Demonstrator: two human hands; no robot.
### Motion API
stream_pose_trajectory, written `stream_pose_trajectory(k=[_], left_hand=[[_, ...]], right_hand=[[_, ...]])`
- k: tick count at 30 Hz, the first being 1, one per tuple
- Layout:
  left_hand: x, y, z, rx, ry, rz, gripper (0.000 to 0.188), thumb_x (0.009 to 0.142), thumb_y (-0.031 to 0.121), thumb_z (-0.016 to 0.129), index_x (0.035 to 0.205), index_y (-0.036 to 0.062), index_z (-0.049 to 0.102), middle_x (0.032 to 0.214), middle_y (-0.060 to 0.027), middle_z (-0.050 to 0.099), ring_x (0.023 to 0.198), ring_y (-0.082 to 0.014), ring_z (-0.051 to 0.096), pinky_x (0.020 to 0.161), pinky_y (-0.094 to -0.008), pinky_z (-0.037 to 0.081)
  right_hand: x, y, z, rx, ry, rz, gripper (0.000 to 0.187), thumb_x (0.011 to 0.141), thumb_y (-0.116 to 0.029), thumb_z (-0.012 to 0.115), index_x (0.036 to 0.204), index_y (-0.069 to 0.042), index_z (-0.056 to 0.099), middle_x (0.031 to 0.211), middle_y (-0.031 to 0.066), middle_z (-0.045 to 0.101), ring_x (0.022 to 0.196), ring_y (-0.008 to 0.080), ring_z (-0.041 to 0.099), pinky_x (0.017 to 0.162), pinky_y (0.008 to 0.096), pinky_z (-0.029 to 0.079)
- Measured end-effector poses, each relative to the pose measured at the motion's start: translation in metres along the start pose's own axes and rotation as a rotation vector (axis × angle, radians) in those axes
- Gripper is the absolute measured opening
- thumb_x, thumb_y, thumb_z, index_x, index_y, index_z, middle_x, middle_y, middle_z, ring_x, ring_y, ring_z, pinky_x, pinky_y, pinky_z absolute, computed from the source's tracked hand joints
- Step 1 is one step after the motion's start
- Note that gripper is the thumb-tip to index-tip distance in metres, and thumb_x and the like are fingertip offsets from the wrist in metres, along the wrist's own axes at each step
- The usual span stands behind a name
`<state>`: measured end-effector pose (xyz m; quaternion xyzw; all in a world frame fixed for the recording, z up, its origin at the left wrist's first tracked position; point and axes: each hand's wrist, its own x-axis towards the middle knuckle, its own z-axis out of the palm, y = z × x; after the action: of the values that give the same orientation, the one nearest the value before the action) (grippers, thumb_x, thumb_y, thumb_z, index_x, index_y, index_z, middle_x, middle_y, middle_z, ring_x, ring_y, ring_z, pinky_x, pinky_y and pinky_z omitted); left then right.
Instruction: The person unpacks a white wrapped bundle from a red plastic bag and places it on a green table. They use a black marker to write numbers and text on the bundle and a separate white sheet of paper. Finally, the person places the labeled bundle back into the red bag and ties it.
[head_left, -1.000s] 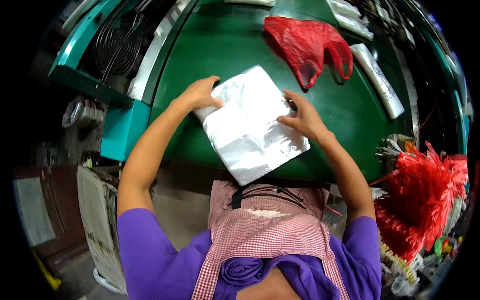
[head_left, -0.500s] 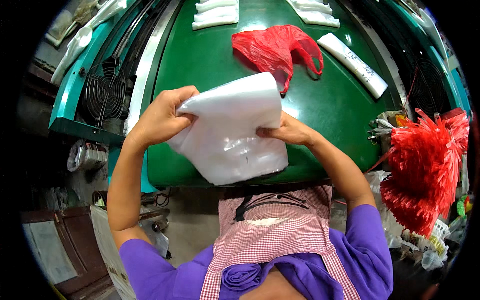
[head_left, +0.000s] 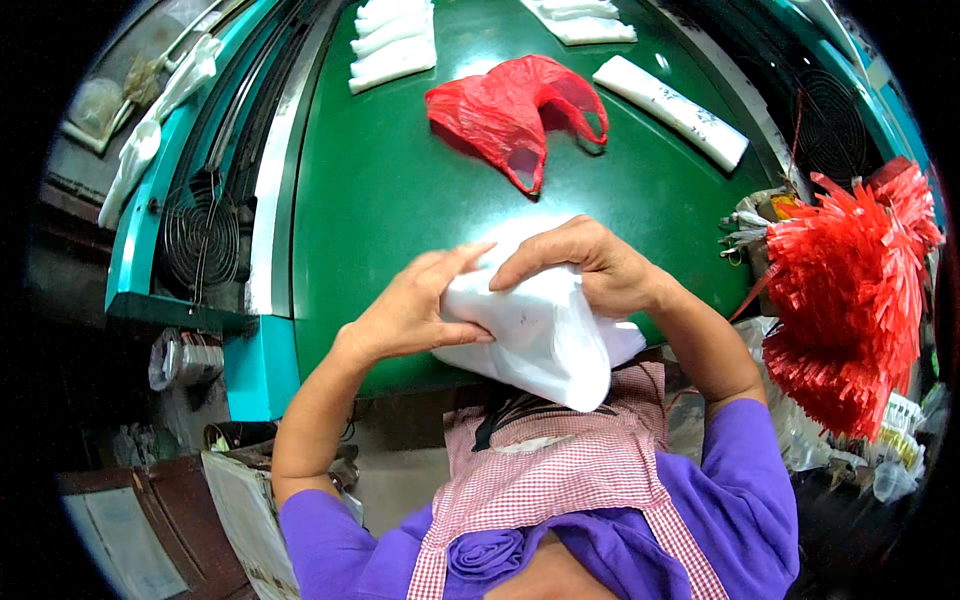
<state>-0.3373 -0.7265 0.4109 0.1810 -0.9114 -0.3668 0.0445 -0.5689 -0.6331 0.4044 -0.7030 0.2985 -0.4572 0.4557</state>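
Observation:
A bundle of white plastic bags [head_left: 545, 345] is bunched between my hands at the near edge of the green table. My left hand [head_left: 415, 305] grips its left side, thumb on the near face and fingers behind. From the right, my right hand [head_left: 590, 260] closes over the upper part, its fingers bent across the plastic. The bundle's lower end droops past the table edge toward my apron. Beyond it lies a crumpled red plastic bag [head_left: 495, 115] with looped handles. A rolled white bundle with dark marks [head_left: 675, 112] rests slantwise to the right of that.
Folded white stacks lie at the far left [head_left: 393, 45] and far right [head_left: 580, 20] of the green table [head_left: 350, 220]. Teal frames with round wire guards [head_left: 200, 235] flank it. A thick bunch of red plastic strips [head_left: 850, 300] hangs at the right edge.
The white bundle was spread wide and is now gathered and folded lower, nearer my body. My hands have come together, the right one moving over its top.

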Motion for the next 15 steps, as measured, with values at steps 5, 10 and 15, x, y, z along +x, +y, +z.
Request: stream_pose_trajectory(k=[5,10,15], left_hand=[[-0.001,-0.007,0.012,-0.657,0.020,-0.186,0.053,0.067,0.012,0.085,0.113,0.0009,0.062,0.103,-0.0070,0.068,0.093,-0.0156,0.064,0.084,-0.0312,0.051],[0.014,-0.011,0.023,-0.901,0.495,-0.215,0.043,0.071,0.005,0.080,0.108,-0.0019,0.062,0.098,-0.0073,0.068,0.089,-0.0146,0.064,0.081,-0.0311,0.053],[0.024,0.003,0.045,-0.681,0.507,-0.115,0.048,0.071,0.008,0.082,0.111,-0.0016,0.059,0.102,-0.0078,0.067,0.090,-0.0152,0.063,0.082,-0.0303,0.052]], right_hand=[[-0.012,0.003,-0.019,0.386,0.296,0.249,0.057,0.090,-0.026,0.060,0.141,-0.006,0.042,0.122,0.0145,0.061,0.103,0.0217,0.062,0.094,0.0362,0.047],[-0.047,0.057,0.015,0.871,0.315,0.044,0.115,0.069,-0.060,0.075,0.150,-0.005,0.014,0.143,0.0139,0.041,0.133,0.0256,0.039,0.110,0.0417,0.032],[-0.030,0.048,0.027,0.605,0.636,0.224,0.075,0.073,-0.021,0.081,0.133,-0.001,0.042,0.119,0.0085,0.059,0.109,0.0193,0.056,0.098,0.0368,0.044]])
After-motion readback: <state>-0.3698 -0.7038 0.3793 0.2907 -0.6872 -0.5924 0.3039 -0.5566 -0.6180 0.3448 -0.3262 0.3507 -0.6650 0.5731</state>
